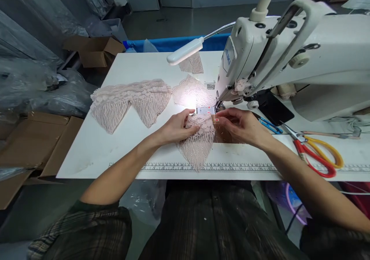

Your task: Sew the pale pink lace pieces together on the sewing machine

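Note:
A pale pink lace piece (199, 146) lies on the white table (95, 148) in front of the sewing machine (289, 56), its top edge near the presser foot (217, 106). My left hand (177, 127) is closed on the lace's upper left edge, fingers curled over it. My right hand (239, 124) pinches the lace's right edge next to a small red-marked tag (216, 119).
More lace pieces (130, 100) lie to the left and behind under the lamp (185, 51). Red and yellow scissors (318, 152) and blue snips (270, 125) lie right of my hands. A ruler strip (245, 168) runs along the table's front edge. Cardboard boxes (34, 140) stand at the left.

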Action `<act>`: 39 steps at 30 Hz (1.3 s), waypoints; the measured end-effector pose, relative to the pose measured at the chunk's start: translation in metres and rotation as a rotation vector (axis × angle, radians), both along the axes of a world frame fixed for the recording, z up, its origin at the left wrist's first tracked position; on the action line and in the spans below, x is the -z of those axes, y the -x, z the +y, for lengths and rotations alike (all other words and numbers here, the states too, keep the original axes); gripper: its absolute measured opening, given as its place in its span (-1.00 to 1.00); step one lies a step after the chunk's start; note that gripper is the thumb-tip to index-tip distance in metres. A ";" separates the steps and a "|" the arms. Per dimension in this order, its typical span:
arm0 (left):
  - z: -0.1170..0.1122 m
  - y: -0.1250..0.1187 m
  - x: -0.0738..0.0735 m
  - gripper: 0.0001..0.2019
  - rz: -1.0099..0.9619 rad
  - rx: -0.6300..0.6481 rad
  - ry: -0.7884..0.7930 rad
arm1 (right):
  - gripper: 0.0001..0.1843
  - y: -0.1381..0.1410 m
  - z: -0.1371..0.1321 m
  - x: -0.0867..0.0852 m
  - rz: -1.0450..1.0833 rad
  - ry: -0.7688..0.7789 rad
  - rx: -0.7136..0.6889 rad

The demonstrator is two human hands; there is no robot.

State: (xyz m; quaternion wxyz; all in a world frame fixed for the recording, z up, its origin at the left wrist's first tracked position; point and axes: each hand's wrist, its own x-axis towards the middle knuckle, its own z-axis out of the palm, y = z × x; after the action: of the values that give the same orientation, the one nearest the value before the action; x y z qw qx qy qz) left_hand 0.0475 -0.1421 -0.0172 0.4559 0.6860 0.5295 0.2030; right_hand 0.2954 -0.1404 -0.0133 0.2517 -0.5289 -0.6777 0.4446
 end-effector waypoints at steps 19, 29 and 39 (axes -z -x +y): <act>0.005 0.005 0.002 -0.20 -0.023 -0.086 0.024 | -0.48 -0.017 0.016 0.031 -0.516 -0.633 -0.377; 0.010 0.008 -0.002 -0.16 -0.076 -0.080 0.177 | -0.53 -0.014 0.007 0.046 -0.559 -0.672 -0.335; 0.006 0.001 0.001 -0.15 -0.019 -0.139 0.120 | -0.58 -0.023 0.001 0.049 -0.403 -0.781 -0.342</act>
State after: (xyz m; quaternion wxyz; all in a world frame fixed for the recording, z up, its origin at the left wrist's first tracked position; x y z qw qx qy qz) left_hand 0.0464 -0.1363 -0.0181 0.4859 0.6170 0.5829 0.2086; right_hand 0.3182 -0.1391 -0.0618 0.2185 -0.3512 -0.9069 0.0801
